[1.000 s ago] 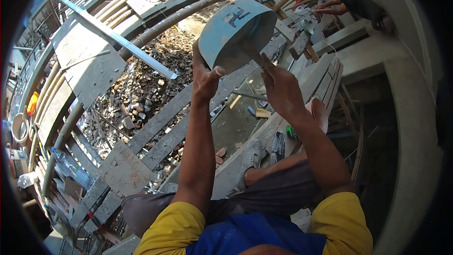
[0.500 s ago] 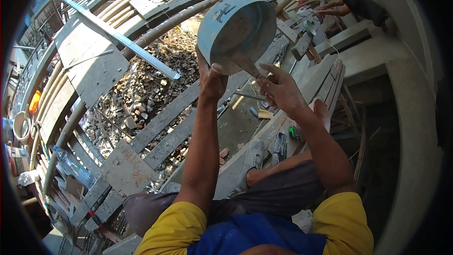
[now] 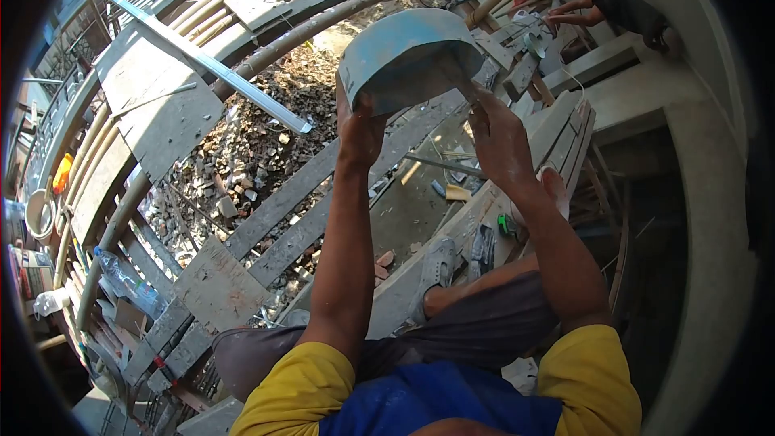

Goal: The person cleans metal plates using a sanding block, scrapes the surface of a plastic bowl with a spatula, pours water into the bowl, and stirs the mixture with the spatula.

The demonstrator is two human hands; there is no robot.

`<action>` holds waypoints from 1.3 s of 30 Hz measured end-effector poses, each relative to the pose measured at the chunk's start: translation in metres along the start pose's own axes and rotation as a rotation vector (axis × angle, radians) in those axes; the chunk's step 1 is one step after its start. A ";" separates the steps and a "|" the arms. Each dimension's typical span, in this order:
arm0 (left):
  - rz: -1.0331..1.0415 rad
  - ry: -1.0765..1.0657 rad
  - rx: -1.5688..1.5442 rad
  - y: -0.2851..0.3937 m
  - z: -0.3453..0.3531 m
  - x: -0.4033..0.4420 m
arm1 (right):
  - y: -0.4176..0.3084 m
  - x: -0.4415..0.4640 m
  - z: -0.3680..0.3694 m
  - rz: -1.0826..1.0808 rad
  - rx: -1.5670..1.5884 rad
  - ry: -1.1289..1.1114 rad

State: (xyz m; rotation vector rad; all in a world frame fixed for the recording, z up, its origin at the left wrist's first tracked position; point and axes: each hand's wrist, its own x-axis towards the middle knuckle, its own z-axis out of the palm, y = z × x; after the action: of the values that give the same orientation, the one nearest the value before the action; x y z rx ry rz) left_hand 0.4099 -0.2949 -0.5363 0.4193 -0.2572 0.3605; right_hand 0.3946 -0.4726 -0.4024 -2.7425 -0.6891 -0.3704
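Note:
A round blue-grey pan (image 3: pixel 408 44) with a worn, dusty surface is held up in front of me, tilted so its hollow side faces down toward me. My left hand (image 3: pixel 360 131) grips its left edge, the thumb on the near rim. At the right side of the pan is my right hand (image 3: pixel 500 139), closed around the handle of a flat tool whose blade reaches into the pan's shadowed inside. Most of that tool is hidden by my fingers and the shadow.
Grey planks (image 3: pixel 303 218) span rubble (image 3: pixel 266 145) below. A metal strip (image 3: pixel 214 66) lies at upper left, plastic bottles (image 3: pixel 129 282) at lower left. A green tape measure (image 3: pixel 506 224) rests near my foot. Another person (image 3: pixel 626 12) is at upper right.
The pan has turned from showing its inside to tipping downward, and its dark mark is out of sight. My right hand has moved slightly right and its fingers have drawn together.

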 end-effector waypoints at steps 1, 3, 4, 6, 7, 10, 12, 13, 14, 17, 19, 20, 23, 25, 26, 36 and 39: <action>0.038 0.016 0.009 0.000 0.000 0.001 | -0.003 0.000 0.001 0.001 0.001 0.000; 0.050 0.011 -0.001 -0.006 -0.003 0.000 | -0.009 -0.001 0.005 0.072 -0.125 0.011; 0.064 0.005 -0.013 -0.010 -0.004 -0.001 | -0.009 -0.001 0.007 0.075 -0.127 0.012; 0.054 0.020 -0.016 -0.016 -0.006 -0.004 | -0.005 -0.001 0.014 0.161 0.117 -0.101; 0.048 0.033 -0.017 -0.019 -0.007 -0.005 | -0.001 -0.004 0.024 0.160 0.115 -0.099; 0.026 0.041 -0.057 -0.030 -0.011 -0.008 | -0.005 -0.013 0.039 0.024 0.222 -0.105; 0.012 0.034 -0.067 -0.032 -0.010 -0.010 | -0.032 -0.008 0.015 0.553 0.700 -0.605; 0.006 0.027 -0.076 -0.032 -0.010 -0.010 | -0.036 -0.011 0.015 0.623 0.915 -0.586; 0.008 0.027 -0.076 -0.031 -0.010 -0.009 | -0.034 -0.009 0.014 0.621 0.914 -0.587; 0.025 0.013 0.004 -0.018 -0.008 -0.005 | -0.018 -0.008 0.014 0.532 0.957 -0.656; 0.128 0.018 0.130 -0.004 -0.003 -0.002 | -0.010 -0.012 0.022 -0.323 0.205 0.009; 0.129 0.020 0.133 -0.001 -0.007 -0.001 | -0.013 -0.013 0.019 -0.324 0.209 0.007; 0.119 0.002 0.002 0.008 -0.011 0.002 | -0.019 -0.014 0.009 -0.284 0.051 -0.045; 0.139 0.054 -0.025 0.011 -0.004 0.002 | -0.017 -0.016 0.008 -0.237 0.110 0.030; 0.140 0.055 -0.024 0.010 -0.004 0.002 | -0.019 -0.015 0.008 -0.237 0.110 0.030; 0.120 -0.022 0.082 0.009 -0.006 0.003 | -0.008 -0.003 0.013 -0.049 0.088 0.092; 0.113 -0.026 0.139 0.006 0.010 -0.001 | -0.005 -0.006 0.024 0.203 0.285 -0.095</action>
State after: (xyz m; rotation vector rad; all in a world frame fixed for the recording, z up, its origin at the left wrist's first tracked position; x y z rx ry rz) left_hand 0.4047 -0.2943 -0.5261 0.5481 -0.2828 0.4854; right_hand 0.3910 -0.4629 -0.4255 -2.5381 -0.4402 -0.0887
